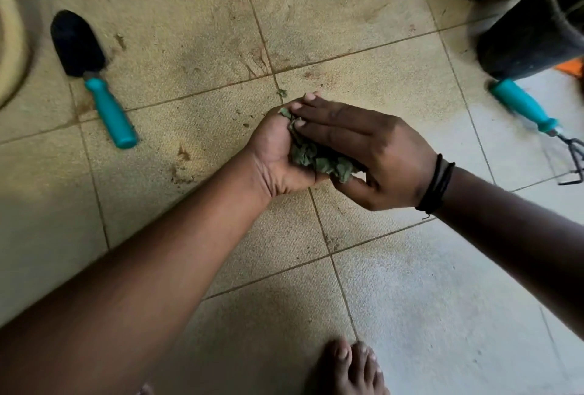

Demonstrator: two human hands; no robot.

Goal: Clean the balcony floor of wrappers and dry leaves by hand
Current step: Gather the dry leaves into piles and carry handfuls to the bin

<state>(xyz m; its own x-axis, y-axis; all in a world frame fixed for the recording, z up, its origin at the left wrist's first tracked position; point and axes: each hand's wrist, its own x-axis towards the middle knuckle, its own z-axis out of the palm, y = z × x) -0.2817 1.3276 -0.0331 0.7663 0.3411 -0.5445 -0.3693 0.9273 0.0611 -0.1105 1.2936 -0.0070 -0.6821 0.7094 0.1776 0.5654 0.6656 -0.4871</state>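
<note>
A bunch of dry greenish leaves [316, 159] lies in the upturned palm of my left hand [278, 154], above the tiled balcony floor [196, 46]. My right hand [373, 148] lies flat on top of the leaves, fingers straight, pressing them into the left palm. The left fingers are mostly hidden under the right hand; their tips show at the far side. One small leaf bit [281, 92] lies on the floor just beyond the hands. Soil crumbs dot the tiles.
A trowel with a teal handle [107, 110] lies on the floor at the left. A teal-handled hand rake [534, 113] lies at the right beside a black pot [531, 37]. More pots line the far edge. My bare foot [350, 366] stands at the bottom.
</note>
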